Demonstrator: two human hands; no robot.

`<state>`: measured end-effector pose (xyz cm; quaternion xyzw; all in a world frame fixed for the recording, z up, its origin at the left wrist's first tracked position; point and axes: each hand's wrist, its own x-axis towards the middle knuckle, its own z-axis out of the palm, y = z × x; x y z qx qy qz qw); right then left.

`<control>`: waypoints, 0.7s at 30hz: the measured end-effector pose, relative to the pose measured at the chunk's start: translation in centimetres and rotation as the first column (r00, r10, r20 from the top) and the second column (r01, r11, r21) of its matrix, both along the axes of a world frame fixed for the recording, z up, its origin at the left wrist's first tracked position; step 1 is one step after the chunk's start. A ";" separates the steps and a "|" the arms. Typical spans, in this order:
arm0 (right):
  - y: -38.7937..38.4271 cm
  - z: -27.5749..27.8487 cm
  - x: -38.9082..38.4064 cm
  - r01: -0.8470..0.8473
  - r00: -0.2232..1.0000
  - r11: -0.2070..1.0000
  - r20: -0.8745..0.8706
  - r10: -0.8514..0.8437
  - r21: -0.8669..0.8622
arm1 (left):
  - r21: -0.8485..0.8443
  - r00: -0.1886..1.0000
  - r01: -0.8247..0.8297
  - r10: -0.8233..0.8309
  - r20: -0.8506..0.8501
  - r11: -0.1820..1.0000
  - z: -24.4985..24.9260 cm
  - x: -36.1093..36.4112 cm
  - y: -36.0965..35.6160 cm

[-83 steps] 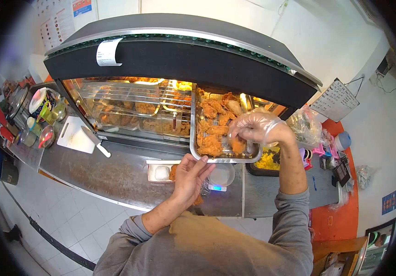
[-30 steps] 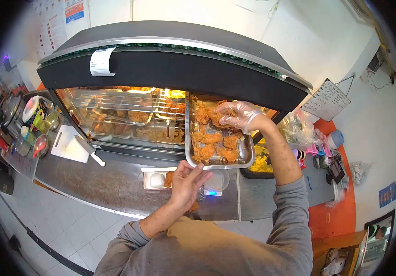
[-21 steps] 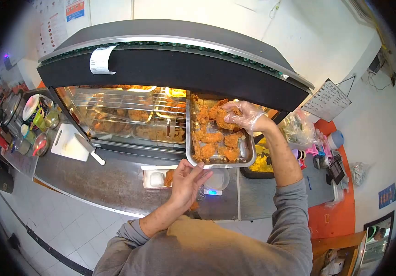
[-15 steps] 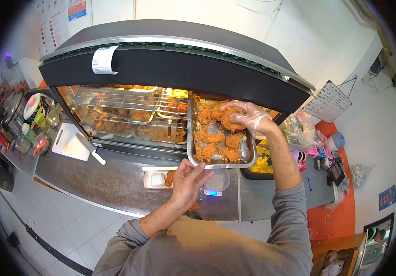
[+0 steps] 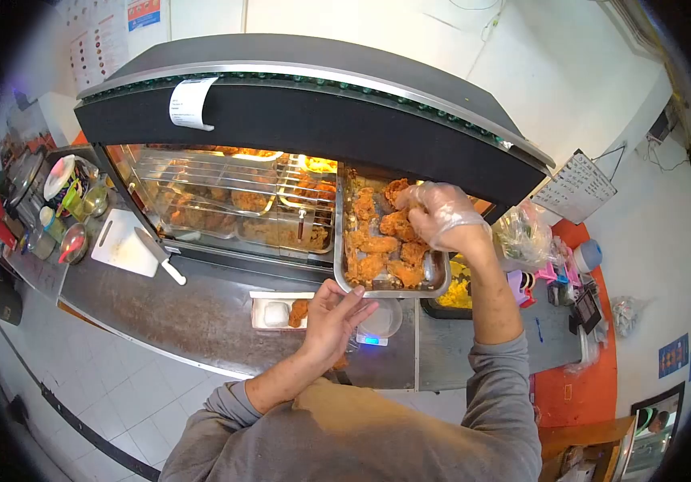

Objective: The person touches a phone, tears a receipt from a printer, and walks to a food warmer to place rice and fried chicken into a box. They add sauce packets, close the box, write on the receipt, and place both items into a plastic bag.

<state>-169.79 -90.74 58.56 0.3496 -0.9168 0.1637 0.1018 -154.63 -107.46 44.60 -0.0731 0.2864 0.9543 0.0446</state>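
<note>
A metal tray (image 5: 393,292) of fried chicken sticks out of the display warmer, its far end under the hood. My bare left hand (image 5: 336,320) grips the near edge, thumb on the rim and fingers underneath. My right hand (image 5: 446,217), in a clear plastic glove, is bent over the far right part of the tray. Its fingers are closed at a dark brown piece of fried chicken (image 5: 396,191); the glove partly hides the grip. Several other chicken pieces (image 5: 373,243) lie in the tray. Below my left hand is a small scale (image 5: 373,340) with a lit display and a clear bowl (image 5: 381,320).
Left of my left hand, a white box (image 5: 269,315) holds a small container and chicken. A knife (image 5: 161,255) lies on a white cutting board (image 5: 123,247). Behind the warmer's glass (image 5: 225,201) are more trays of chicken. A black tray with yellow food (image 5: 456,289) stands at right.
My right hand has turned downward and moved slightly right. The large piece it held up is lower, and more of the tray's chicken shows. My left hand stays on the rim.
</note>
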 end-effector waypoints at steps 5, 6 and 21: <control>-2.3 0.4 2.0 -0.250 0.964 0.944 0.152 0.220 0.216 | -0.004 1.000 0.001 -0.001 -0.008 1.000 0.2 0.0 -0.1; -2.9 -0.3 2.1 -0.153 0.988 0.898 0.095 0.125 0.413 | -0.005 1.000 -0.005 0.005 -0.020 1.000 0.2 0.0 0.0; 0.4 -0.9 -4.0 0.078 0.675 0.987 0.736 0.052 -0.142 | 0.020 0.999 0.011 -0.011 -0.038 1.000 0.6 -0.2 -0.2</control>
